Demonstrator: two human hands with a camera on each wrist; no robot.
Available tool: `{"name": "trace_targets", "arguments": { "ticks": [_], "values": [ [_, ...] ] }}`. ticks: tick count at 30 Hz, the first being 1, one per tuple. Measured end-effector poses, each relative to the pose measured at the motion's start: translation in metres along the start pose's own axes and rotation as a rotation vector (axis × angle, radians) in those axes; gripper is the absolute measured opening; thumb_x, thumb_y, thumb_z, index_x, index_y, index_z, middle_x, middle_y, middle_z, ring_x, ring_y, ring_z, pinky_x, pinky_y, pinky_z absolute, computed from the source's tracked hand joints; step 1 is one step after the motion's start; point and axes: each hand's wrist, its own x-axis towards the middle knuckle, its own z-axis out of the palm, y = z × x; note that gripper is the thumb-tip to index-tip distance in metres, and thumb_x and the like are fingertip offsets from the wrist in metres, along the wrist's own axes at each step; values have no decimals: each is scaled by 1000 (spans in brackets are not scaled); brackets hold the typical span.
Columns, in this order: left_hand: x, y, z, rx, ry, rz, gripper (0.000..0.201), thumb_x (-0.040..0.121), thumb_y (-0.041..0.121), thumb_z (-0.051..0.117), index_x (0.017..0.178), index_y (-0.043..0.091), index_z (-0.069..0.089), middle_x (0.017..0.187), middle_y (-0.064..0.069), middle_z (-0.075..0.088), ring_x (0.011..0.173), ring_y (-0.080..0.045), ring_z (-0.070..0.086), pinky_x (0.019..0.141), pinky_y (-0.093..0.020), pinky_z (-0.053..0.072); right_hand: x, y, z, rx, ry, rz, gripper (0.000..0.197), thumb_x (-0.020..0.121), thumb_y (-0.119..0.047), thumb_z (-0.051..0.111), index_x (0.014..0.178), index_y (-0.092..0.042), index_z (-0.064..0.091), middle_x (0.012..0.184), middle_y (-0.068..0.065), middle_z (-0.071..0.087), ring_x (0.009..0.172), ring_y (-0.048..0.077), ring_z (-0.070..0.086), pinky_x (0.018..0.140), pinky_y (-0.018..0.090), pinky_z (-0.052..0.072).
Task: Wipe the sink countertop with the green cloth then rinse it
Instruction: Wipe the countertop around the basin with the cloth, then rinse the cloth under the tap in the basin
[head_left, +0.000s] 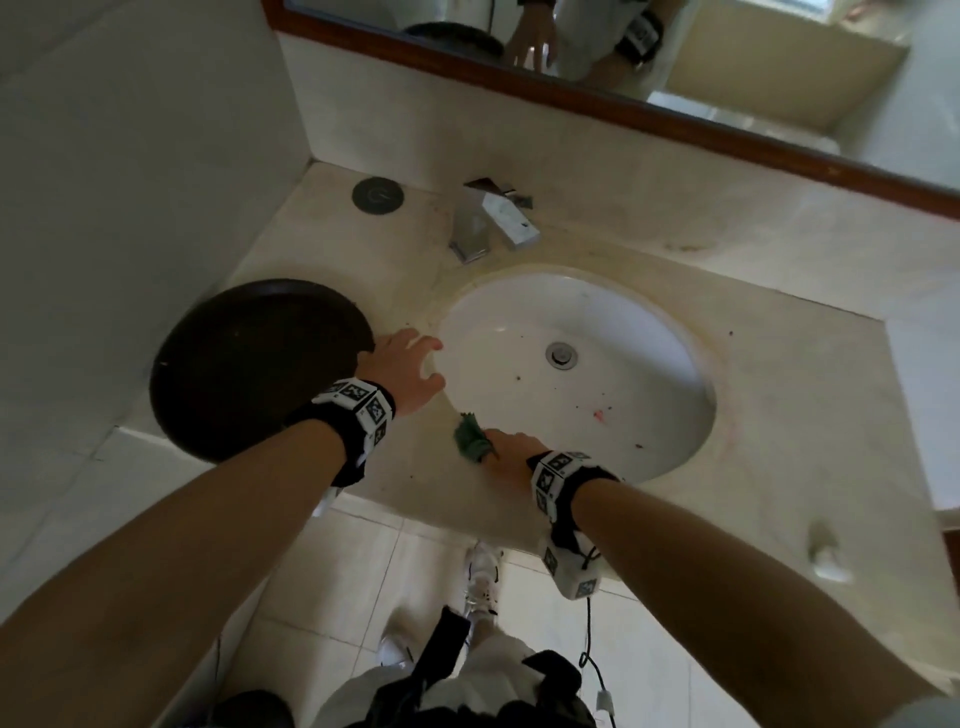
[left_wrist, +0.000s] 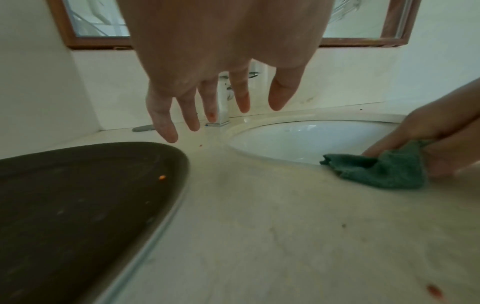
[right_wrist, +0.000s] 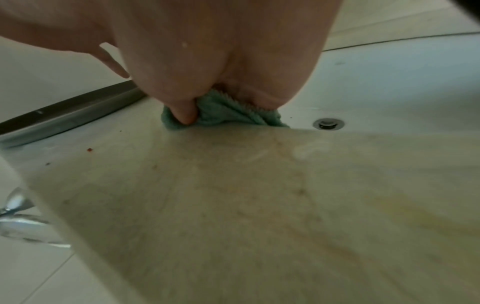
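My right hand (head_left: 511, 454) grips the bunched green cloth (head_left: 470, 438) and holds it down on the beige countertop (head_left: 415, 473), at the near left rim of the white sink (head_left: 571, 312). In the right wrist view my thumb and fingers (right_wrist: 185, 115) curl round the cloth (right_wrist: 228, 113). The left wrist view shows the cloth (left_wrist: 384, 170) at the sink's edge. My left hand (head_left: 410, 371) hovers with fingers (left_wrist: 166, 127) spread and relaxed, holding nothing, between the sink rim and the dark tray.
A large round dark tray (head_left: 249, 364) sits on the counter's left side. The chrome faucet (head_left: 488, 218) stands behind the basin, with a round dark cover (head_left: 378, 194) to its left. Small red specks dot the basin near the drain (head_left: 561, 355). A mirror (head_left: 675, 47) hangs above.
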Motion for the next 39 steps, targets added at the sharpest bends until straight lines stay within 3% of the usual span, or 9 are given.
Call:
{"name": "trace_targets", "arguments": {
  "ticks": [6,11,16,19,24,29,34,36,39],
  "values": [
    [13,38,1,-68,-65,119,51,89,44,51,139,35,40,153,2,32,136,-27,36,109,-48,34,-13,30,-20,184,178,27,22,100,-25,37,103,-11,53,103,11,60,93,29,57,77,31,40],
    [25,68,-6,-187,-128,247,54,89,35,60,140,28,43,150,1,39,134,-20,42,111,-35,34,-22,52,-74,465,312,-45,19,101,-26,38,95,-18,55,83,-2,55,78,20,52,78,31,38],
    [41,98,-23,-232,-135,245,66,85,39,68,144,31,39,150,4,40,132,-19,43,109,-33,36,-12,69,-122,578,363,-98,16,91,-44,49,90,-37,63,99,4,67,94,28,63,96,47,49],
    [53,113,-31,-297,-132,221,71,81,46,72,142,37,37,135,12,44,118,-16,49,100,-32,43,-13,67,-146,722,358,-124,21,95,-27,56,106,-17,70,102,11,67,96,30,63,96,44,50],
    [67,128,-35,-314,-45,193,52,82,44,70,129,35,48,130,9,56,109,-20,58,94,-38,50,-2,68,-171,864,300,-39,32,89,-27,65,104,0,70,103,18,69,93,32,66,89,40,54],
    [81,128,-35,-338,-5,125,24,87,38,65,104,22,59,111,-2,67,98,-24,63,90,-41,50,17,73,-178,1019,221,-19,47,72,-31,74,102,4,69,104,23,71,100,40,67,94,53,52],
    [99,119,-30,-428,-27,48,25,92,38,57,99,13,59,101,-12,68,97,-31,62,92,-43,47,73,97,-178,1114,91,-24,77,46,-40,82,108,3,69,108,24,70,105,44,65,98,57,48],
    [106,117,-31,-410,-46,26,25,96,36,50,105,13,57,105,-14,67,98,-30,61,88,-39,44,74,96,-185,1121,78,11,74,50,-37,83,109,5,68,110,26,69,106,45,64,98,58,47],
    [116,112,-30,-397,-63,13,27,100,36,40,116,18,53,111,-14,65,101,-30,60,82,-36,42,57,82,-204,1081,130,41,39,77,-28,70,103,1,71,102,20,72,98,39,66,97,50,49]
  ]
}}
